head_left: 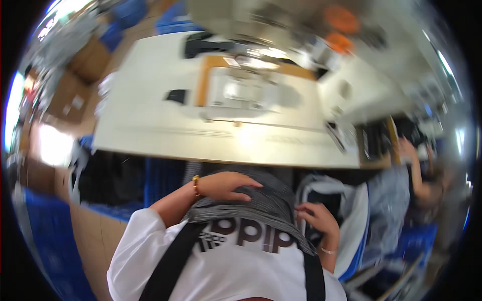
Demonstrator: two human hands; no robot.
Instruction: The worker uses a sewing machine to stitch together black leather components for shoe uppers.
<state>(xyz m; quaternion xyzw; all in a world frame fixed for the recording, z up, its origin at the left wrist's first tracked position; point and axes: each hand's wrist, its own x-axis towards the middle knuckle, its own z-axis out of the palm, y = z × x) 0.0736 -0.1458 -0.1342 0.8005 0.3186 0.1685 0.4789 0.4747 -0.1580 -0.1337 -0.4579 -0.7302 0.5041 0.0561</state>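
closest in, a white shirt (241, 271) with dark straps fills the lower middle of the view, and the whole picture is blurred. just above it lies a piece of grey striped fabric (261, 200), bunched against the person's front. the left hand (226, 185) lies flat on top of this fabric, fingers (248, 185) spread loosely and curled over its upper edge, with an orange beaded bracelet (195, 186) at the wrist. the right hand (317, 215) is at the fabric's right edge, fingers bent and touching the cloth; whether it pinches the cloth i cannot tell through the blur. a thin bracelet (329, 250) sits on that wrist.

to the right of the right hand, a white and blue bag or cover (354, 220) stands just beside it. to the left of the left hand, blue crates (160, 175) and a brown floor (95, 236) show below the table edge.

beyond both hands, a pale work table (150, 130) blocks the view ahead, with a sewing machine base (241, 93) on an orange-edged panel. far right of the hands, another person's arm (416, 170) reaches up near the table's end.
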